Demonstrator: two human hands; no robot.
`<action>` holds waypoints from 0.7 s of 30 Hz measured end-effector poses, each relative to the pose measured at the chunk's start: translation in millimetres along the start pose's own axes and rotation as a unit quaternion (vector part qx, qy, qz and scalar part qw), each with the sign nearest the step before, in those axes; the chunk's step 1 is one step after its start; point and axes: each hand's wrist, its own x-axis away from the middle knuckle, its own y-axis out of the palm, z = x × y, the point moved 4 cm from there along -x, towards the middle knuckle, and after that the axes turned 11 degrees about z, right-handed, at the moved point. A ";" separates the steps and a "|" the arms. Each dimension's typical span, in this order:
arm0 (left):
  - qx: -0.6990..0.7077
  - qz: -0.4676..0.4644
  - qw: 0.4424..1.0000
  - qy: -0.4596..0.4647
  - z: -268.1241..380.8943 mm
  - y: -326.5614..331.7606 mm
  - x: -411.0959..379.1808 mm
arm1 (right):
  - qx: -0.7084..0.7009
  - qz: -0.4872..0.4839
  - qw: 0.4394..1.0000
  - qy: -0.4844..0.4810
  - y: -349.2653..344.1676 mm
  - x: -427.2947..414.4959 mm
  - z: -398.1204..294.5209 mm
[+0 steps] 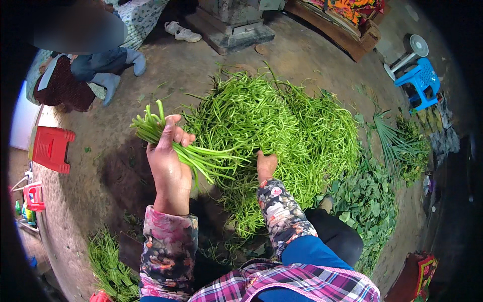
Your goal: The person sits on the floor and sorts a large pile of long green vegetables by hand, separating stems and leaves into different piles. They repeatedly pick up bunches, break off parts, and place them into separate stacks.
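Observation:
My left hand [169, 158] is closed around a bunch of green stems [203, 154], raised above the floor. The thicker ends stick out past my thumb, and the thin ends trail to the right. My right hand [266, 165] reaches into the near side of a large heap of loose green stems [256, 109]. Its fingertips are partly hidden among the stems, so whether they grip any is unclear.
Stripped green leaves [369, 204] lie right of the heap, near long palm-like fronds [392, 139]. More stems [113, 264] lie at lower left. A red stool [53, 149], a blue stool [420, 83] and white shoes [183, 32] stand around. Another person's legs [105, 68] show at upper left.

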 end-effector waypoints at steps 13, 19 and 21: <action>0.047 -0.024 0.998 -0.037 2.4 27.3 13.5 | -0.078 0.115 0.990 0.010 -17.0 -37.1 17.0; 0.012 0.033 0.999 -0.028 17.5 10.2 16.8 | -0.463 -0.022 0.886 -0.024 -70.0 7.4 12.3; 0.003 0.038 0.999 -0.019 23.3 4.0 18.0 | -0.544 -0.114 0.831 0.031 -96.2 12.9 -5.8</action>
